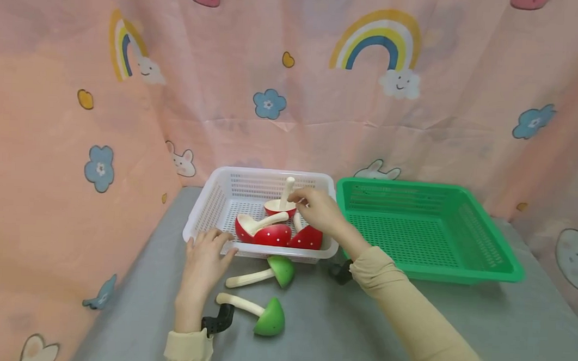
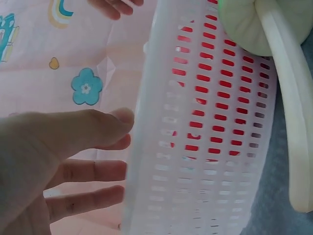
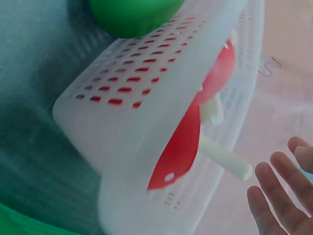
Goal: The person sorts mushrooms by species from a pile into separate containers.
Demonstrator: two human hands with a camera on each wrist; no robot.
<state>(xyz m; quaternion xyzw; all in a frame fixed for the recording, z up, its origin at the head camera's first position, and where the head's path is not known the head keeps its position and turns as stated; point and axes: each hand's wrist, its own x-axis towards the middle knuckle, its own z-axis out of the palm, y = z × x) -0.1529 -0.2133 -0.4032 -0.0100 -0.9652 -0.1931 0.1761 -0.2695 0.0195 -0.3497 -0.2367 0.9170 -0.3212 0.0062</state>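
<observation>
Hidden behind the right hand: most of a third red mushroom in the white basket. Right fingers loosely spread at the upright stem of the rear mushroom, contact unclear; in the right wrist view, straight and clear of a stem. Left hand open, fingertips resting on the basket's near rim. Beside it, an empty green basket. In front, on the grey table, two green mushrooms. Through the slots, left wrist view only: red caps, blurred.
</observation>
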